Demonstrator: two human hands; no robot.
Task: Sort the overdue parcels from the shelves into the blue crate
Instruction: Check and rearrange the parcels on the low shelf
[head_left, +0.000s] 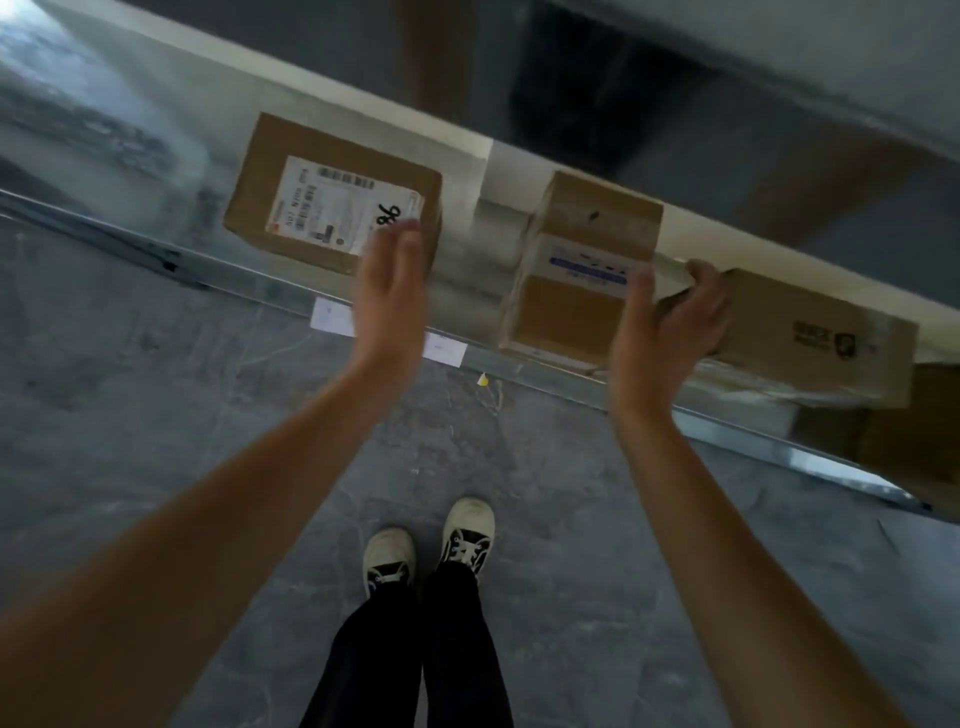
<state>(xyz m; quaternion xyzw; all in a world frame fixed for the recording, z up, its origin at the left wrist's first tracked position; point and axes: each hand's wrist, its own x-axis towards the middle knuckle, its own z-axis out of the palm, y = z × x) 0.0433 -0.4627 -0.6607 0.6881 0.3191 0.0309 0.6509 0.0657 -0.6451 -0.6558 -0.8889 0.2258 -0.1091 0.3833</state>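
Metal shelf (519, 374), three cardboard parcels (332, 192) resting on it

both bare forearms reach forward and up from the bottom corners, the person standing with feet close together below. the left hand (390, 283) is raised edge-on with its fingers straight and together, thumb tucked alongside, holding nothing. the right hand (667, 325) is also raised, palm turned to the right; its fingers curl around the near end of a long cardboard box (810, 332), while the thumb points upward on the near side.
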